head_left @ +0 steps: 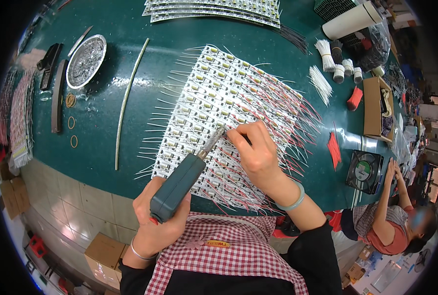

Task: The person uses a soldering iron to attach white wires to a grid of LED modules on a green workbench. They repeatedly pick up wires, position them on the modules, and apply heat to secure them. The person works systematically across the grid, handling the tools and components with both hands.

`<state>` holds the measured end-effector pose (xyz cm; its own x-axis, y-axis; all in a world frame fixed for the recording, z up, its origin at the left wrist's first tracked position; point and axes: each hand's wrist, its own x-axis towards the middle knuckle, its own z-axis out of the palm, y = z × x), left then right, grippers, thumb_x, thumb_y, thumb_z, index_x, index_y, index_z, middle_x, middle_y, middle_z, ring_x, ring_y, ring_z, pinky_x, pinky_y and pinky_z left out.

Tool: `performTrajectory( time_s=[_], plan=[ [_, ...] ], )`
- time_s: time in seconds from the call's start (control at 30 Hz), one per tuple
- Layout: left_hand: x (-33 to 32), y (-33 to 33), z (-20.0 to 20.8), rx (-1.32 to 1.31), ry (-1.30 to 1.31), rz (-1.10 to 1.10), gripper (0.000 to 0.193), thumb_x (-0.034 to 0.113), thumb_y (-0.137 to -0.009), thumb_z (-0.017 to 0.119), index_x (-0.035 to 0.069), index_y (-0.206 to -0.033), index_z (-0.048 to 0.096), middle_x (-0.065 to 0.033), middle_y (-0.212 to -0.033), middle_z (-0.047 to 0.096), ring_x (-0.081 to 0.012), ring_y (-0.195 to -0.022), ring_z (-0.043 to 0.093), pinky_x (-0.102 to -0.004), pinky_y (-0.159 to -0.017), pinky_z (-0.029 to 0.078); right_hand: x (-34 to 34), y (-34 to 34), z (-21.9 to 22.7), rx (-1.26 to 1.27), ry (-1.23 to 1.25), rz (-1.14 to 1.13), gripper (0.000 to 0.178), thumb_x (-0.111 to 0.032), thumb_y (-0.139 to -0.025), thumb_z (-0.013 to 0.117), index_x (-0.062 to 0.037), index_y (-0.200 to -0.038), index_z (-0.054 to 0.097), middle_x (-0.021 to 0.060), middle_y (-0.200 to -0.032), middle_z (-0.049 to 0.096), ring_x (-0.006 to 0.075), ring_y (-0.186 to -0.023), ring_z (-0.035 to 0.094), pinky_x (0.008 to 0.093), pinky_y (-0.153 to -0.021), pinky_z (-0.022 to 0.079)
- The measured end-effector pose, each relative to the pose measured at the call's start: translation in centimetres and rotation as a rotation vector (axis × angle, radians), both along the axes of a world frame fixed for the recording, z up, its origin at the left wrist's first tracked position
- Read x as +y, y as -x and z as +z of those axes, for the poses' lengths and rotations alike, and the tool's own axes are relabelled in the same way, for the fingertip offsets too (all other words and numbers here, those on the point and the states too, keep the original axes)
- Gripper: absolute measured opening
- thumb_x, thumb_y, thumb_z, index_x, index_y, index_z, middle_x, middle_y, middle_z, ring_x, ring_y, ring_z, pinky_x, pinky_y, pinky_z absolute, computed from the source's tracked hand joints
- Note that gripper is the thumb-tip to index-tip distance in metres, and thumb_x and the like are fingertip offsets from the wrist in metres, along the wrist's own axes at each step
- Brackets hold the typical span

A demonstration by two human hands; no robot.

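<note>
My left hand is wrapped round the dark green body of a soldering gun. Its silvery tip points up and to the right, onto a panel of white circuit boards. Rows of small components cover the panel, with white wires along its left side and red and white wires fanning out on the right. My right hand is closed in a pinch right beside the tip, over the middle of the panel. What sits between those fingertips is too small to make out.
At left on the green table are a silver bowl, rubber bands and a thin rod. More panels are stacked at the back. Wire bundles, a cardboard box and a fan stand right, near another person.
</note>
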<state>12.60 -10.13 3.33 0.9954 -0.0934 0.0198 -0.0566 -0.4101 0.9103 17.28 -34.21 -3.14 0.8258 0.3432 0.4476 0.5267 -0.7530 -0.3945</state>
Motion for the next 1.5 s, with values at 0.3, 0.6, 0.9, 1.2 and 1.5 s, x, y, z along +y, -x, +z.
performTrajectory(
  time_s=[0.3,0.6,0.9,1.2,1.5],
  plan=[
    [0.8,-0.1,0.2,0.004,-0.009,-0.015,0.015,-0.007,-0.078,0.074,-0.006,-0.092,0.071,-0.0104,-0.084,0.065,-0.0151,-0.066,0.061,-0.0269,-0.057,0.048,0.3,0.1,0.3,0.016,0.019,-0.004,0.034,0.004,-0.071,0.066,0.006,-0.106,0.065,0.0136,-0.098,0.058,0.0289,-0.086,0.058,0.0363,-0.068,0.052],
    [1.0,-0.1,0.2,0.013,0.007,0.0,0.016,-0.006,-0.078,0.074,-0.007,-0.094,0.071,-0.011,-0.087,0.067,-0.0156,-0.068,0.062,-0.0279,-0.059,0.05,0.3,0.1,0.5,0.036,0.065,0.02,0.036,0.003,-0.072,0.065,0.0075,-0.107,0.065,0.0142,-0.098,0.059,0.029,-0.086,0.058,0.0354,-0.071,0.052],
    [0.6,0.0,0.3,0.052,0.018,0.002,0.017,-0.007,-0.078,0.075,-0.005,-0.095,0.071,-0.0113,-0.088,0.068,-0.0154,-0.071,0.064,-0.0277,-0.062,0.05,0.1,0.3,-0.1,-0.01,0.01,0.018,0.038,0.004,-0.071,0.066,0.0078,-0.109,0.064,0.0145,-0.098,0.06,0.0301,-0.085,0.058,0.037,-0.07,0.052],
    [0.4,-0.2,-0.2,-0.014,-0.013,-0.031,0.015,-0.008,-0.077,0.075,-0.004,-0.089,0.068,-0.0106,-0.083,0.065,-0.0161,-0.068,0.062,-0.0285,-0.06,0.05,0.1,0.2,-0.1,-0.035,0.02,0.02,0.04,0.004,-0.07,0.066,0.0091,-0.109,0.063,0.0156,-0.097,0.06,0.0305,-0.084,0.058,0.0375,-0.069,0.051],
    [0.6,-0.3,-0.1,0.007,-0.026,-0.061,0.014,-0.008,-0.077,0.075,-0.005,-0.089,0.068,-0.011,-0.081,0.064,-0.017,-0.066,0.061,-0.0293,-0.059,0.049,0.3,0.3,0.0,-0.036,0.012,0.013,0.038,0.004,-0.07,0.067,0.0097,-0.108,0.064,0.0156,-0.096,0.06,0.0301,-0.083,0.058,0.0373,-0.068,0.051]
  ],
)
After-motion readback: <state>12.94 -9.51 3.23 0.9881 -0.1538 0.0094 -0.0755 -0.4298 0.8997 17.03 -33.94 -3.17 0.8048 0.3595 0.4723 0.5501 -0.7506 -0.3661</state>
